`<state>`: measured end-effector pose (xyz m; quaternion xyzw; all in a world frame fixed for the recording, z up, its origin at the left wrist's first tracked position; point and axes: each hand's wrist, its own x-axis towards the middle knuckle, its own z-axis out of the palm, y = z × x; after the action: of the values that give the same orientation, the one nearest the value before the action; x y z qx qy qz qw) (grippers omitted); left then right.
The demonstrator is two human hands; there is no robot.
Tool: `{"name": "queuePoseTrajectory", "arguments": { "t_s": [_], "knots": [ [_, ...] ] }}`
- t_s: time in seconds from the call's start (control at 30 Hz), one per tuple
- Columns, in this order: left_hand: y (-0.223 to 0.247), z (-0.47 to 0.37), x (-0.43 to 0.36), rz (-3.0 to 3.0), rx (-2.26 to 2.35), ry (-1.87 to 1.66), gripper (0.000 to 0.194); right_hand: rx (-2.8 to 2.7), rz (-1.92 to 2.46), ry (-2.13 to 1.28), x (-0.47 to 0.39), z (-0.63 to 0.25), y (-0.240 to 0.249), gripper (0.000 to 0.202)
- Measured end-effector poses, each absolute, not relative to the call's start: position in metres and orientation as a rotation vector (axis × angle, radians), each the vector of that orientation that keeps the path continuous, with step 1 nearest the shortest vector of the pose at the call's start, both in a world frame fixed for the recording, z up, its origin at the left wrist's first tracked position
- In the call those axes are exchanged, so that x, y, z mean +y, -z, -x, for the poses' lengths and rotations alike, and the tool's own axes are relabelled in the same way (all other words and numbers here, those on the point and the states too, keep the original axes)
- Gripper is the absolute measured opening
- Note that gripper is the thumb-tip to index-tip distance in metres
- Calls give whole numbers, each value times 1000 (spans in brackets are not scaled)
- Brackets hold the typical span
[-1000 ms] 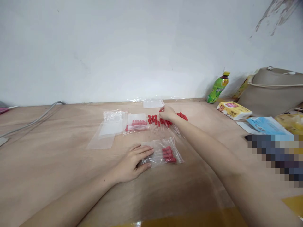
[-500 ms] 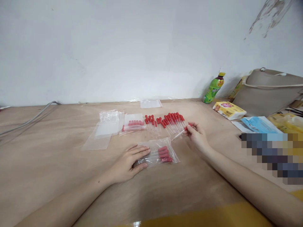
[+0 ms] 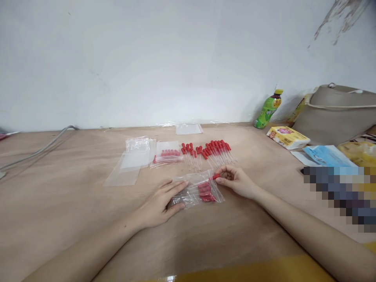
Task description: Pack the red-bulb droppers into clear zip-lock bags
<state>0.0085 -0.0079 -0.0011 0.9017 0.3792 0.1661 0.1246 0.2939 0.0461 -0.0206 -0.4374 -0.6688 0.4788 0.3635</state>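
A clear plastic bag [image 3: 192, 192] lies on the table with several red-capped droppers [image 3: 205, 188] inside. On the bag's left part rests my left hand [image 3: 163, 201], its fingers spread. My right hand [image 3: 235, 181] pinches another dropper by its red bulb [image 3: 216, 176] at the bag's upper right opening; the glass part points left into the bag. Behind lie loose red-capped droppers [image 3: 219, 150] in a fan, with a smaller group [image 3: 192, 150] to their left. A filled bag [image 3: 169, 153] sits further left.
Flat plastic bags [image 3: 131, 160] lie at the left, and another [image 3: 188, 129] lies near the wall. A grey cable [image 3: 48, 145] crosses the far left. At right are a green bottle [image 3: 268, 111], yellow box [image 3: 287, 137], blue packet [image 3: 327, 155] and beige bag [image 3: 337, 113].
My right hand has brought its dropper left and closer, from beside the loose droppers to the bag's opening. My left hand stays on the bag. The view has shifted slightly.
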Motion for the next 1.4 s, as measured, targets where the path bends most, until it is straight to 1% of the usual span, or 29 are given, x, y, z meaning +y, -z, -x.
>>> {"name": "queuePoseTrajectory", "arguments": {
  "t_s": [0.2,0.4,0.53,0.63,0.73,0.9,1.03,1.17,1.33,1.4],
  "knots": [
    [1,-8,-7,-2643,1089,-456,53,-1819,1135,-1141,44,-280,21,30],
    [1,-8,-7,-2642,1075,-428,52,-1908,1038,-1281,43,-283,14,30],
    [0,-8,-6,-2656,1062,-388,50,-2010,1005,-1228,46,-285,11,29],
    [0,-8,-5,-2664,1054,-372,50,-2056,950,-1225,47,-283,11,32],
    [0,-8,-5,-2662,1057,-381,49,-1996,946,-1307,48,-283,14,36],
    [0,-8,-6,-2647,1075,-420,50,-1800,1152,-1318,47,-288,17,37],
    [2,-8,-6,-2643,1088,-463,48,-1699,1279,-1227,43,-283,16,35],
    [2,-9,-6,-2642,1093,-474,47,-1658,1300,-1141,41,-274,21,30],
    [1,-10,-7,-2639,1072,-482,49,-1952,1264,-711,43,-277,33,18],
    [1,-10,-7,-2638,1087,-489,48,-2040,1238,-582,42,-280,33,19]
  ]
}}
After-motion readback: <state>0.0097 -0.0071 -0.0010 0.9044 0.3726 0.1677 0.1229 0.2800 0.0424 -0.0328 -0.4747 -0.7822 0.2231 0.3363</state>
